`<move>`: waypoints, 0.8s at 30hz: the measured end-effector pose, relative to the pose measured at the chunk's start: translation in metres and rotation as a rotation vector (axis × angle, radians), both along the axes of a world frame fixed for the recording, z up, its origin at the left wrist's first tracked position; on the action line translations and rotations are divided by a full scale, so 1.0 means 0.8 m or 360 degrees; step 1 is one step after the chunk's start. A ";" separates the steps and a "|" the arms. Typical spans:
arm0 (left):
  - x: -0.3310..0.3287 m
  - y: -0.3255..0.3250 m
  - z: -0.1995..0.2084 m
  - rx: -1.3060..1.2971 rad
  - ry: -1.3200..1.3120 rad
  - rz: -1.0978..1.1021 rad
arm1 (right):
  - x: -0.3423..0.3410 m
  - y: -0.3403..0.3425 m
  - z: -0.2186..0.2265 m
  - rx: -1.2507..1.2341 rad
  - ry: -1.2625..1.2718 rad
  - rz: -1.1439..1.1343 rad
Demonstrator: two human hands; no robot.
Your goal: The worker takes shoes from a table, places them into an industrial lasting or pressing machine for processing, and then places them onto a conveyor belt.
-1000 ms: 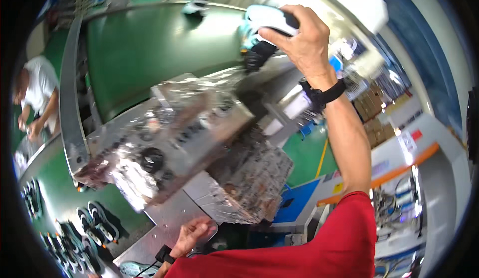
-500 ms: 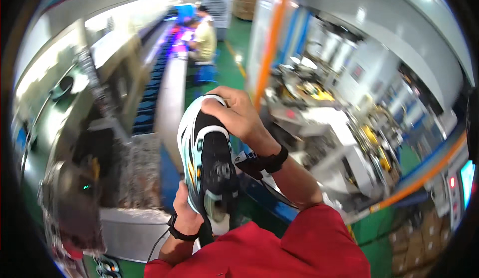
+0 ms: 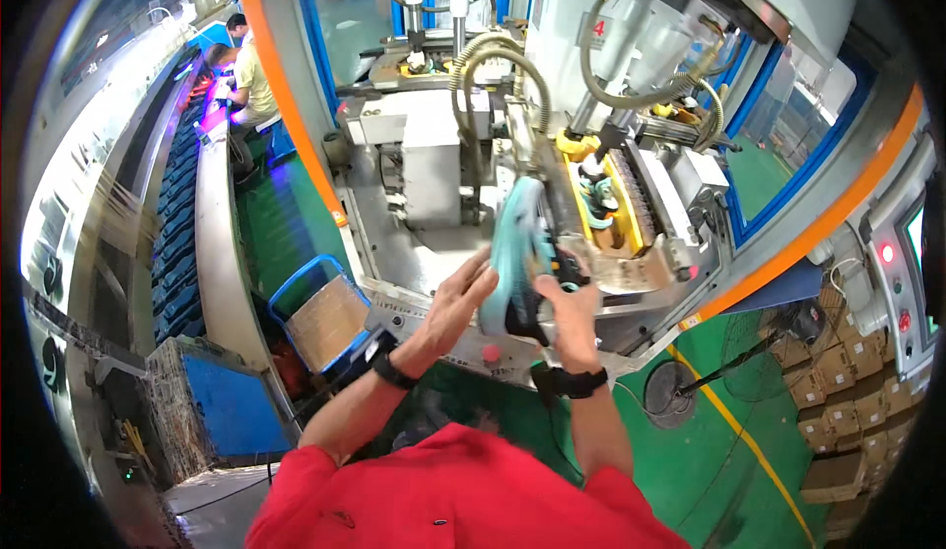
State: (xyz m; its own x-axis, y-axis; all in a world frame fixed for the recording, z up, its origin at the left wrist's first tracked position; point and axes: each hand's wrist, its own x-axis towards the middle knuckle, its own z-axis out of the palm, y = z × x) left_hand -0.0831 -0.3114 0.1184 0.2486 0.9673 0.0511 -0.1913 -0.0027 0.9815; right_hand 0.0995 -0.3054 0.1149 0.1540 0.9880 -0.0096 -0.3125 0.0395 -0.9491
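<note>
In front of the machine (image 3: pixel 431 179), one teal-and-black shoe (image 3: pixel 510 263) is held up between two hands — its long axis runs from the person toward the machine, far end leaning slightly right, toe end too blurred to tell. The left hand (image 3: pixel 453 308) lays straight fingers along its left side; the right hand (image 3: pixel 574 320) grips its near right. One yellow fixture (image 3: pixel 629 212) sits beyond, rightward; green floor (image 3: pixel 650 465) spreads below the machine's metal edge.

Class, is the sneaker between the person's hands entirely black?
No: the sneaker between the left hand and the right hand shows a broad light-teal area beside its black parts.
</note>
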 end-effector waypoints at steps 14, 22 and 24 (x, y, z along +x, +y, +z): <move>0.188 0.396 -0.163 -0.0218 0.1378 0.0343 | 0.156 -0.010 -0.007 -0.0135 -0.0506 -0.1100; 0.107 0.406 -0.135 -0.0627 0.0476 0.0375 | 0.212 0.151 0.016 -0.0042 -0.1059 -0.0862; 0.074 0.362 -0.097 -0.1037 -0.0191 0.0094 | 0.223 0.225 0.047 -0.0367 -0.1381 -0.0580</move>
State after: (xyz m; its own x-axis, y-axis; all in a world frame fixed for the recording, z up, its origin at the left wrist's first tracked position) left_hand -0.0237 -0.0221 0.0410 0.2230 0.8216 -0.5247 -0.3171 0.5701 0.7580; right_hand 0.2779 -0.1255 0.1527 0.4954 0.8663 0.0644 0.4952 -0.2207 -0.8403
